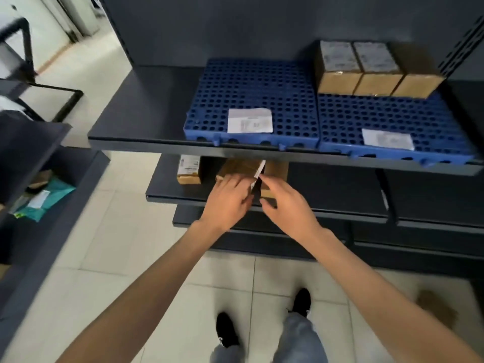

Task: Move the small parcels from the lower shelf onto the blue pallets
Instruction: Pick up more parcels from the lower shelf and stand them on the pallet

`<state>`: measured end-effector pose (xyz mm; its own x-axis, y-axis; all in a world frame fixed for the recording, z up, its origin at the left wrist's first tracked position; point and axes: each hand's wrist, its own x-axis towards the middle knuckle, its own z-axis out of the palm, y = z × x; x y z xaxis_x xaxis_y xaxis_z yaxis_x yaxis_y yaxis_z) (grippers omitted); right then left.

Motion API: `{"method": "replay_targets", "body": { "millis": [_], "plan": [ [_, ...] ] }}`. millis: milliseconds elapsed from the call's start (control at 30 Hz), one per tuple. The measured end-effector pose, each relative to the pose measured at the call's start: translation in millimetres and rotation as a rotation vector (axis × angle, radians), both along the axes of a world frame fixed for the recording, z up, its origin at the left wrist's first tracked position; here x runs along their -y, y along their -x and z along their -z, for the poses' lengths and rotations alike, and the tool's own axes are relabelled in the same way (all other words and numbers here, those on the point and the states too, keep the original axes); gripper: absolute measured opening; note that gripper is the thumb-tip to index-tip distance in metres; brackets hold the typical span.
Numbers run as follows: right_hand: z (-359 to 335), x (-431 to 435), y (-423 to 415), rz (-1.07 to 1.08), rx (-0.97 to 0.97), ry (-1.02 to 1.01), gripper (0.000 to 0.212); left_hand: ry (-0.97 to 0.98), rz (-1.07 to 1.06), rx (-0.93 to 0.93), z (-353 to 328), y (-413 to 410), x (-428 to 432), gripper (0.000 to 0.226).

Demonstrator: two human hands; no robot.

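Note:
Two blue perforated pallets, one on the left [251, 87] and one on the right [392, 116], lie side by side on the upper shelf. Three brown parcels [377, 83] stand in a row at the back of the right pallet. On the lower shelf [167, 189], my left hand [227, 200] closes over a brown small parcel [235, 167]. My right hand [285, 203] holds a neighbouring parcel [275, 170] with a white label on its side. A dark gap separates the two parcels. Another labelled parcel [188, 170] sits further left, partly hidden under the upper shelf.
A white paper label lies on each pallet, one on the left [250, 120] and one on the right [387, 138]. A second dark shelf unit at the left holds teal bags [49, 195]. A black metal frame [52, 95] stands on the tiled floor. My shoes [226, 328] are below.

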<state>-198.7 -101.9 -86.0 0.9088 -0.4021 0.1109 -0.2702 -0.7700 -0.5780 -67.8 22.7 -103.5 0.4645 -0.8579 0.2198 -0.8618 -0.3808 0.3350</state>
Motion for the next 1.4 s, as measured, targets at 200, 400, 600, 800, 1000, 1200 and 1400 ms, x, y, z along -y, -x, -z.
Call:
{"method": "replay_targets", "body": {
  "millis": [200, 400, 600, 800, 1000, 1200, 1400],
  "plan": [
    [75.7, 9.4, -34.5, 0.085, -0.291, 0.033, 0.062, -0.335, -0.010, 0.016, 80.8, -50.9, -7.2, 0.068],
    [132.4, 40.6, -86.7, 0.129, -0.321, 0.102, 0.073, -0.356, 0.013, 0.165, 124.5, -102.0, 23.2, 0.091],
    [175.8, 70.6, -106.9, 0.212, -0.481, 0.151, 0.101, -0.277, 0.166, 0.229, 141.4, -113.5, 63.5, 0.095],
    [196.3, 82.5, -103.1, 0.284, -0.601, 0.132, 0.085, -0.266, 0.212, 0.260, 154.1, -72.2, 90.9, 0.088],
    [182.4, 79.3, -87.5, 0.265, -0.460, 0.157, 0.058, -0.314, 0.187, 0.275, 152.0, -59.4, 98.0, 0.091],
    [127.4, 41.5, -38.9, 0.270, -0.401, 0.175, 0.070, -0.242, 0.148, 0.113, 122.1, -37.2, 82.2, 0.079],
    [49.0, -16.7, 24.5, 0.251, -0.380, 0.231, 0.063, -0.145, 0.190, -0.056, 64.3, 12.4, 18.9, 0.071]
  ]
}}
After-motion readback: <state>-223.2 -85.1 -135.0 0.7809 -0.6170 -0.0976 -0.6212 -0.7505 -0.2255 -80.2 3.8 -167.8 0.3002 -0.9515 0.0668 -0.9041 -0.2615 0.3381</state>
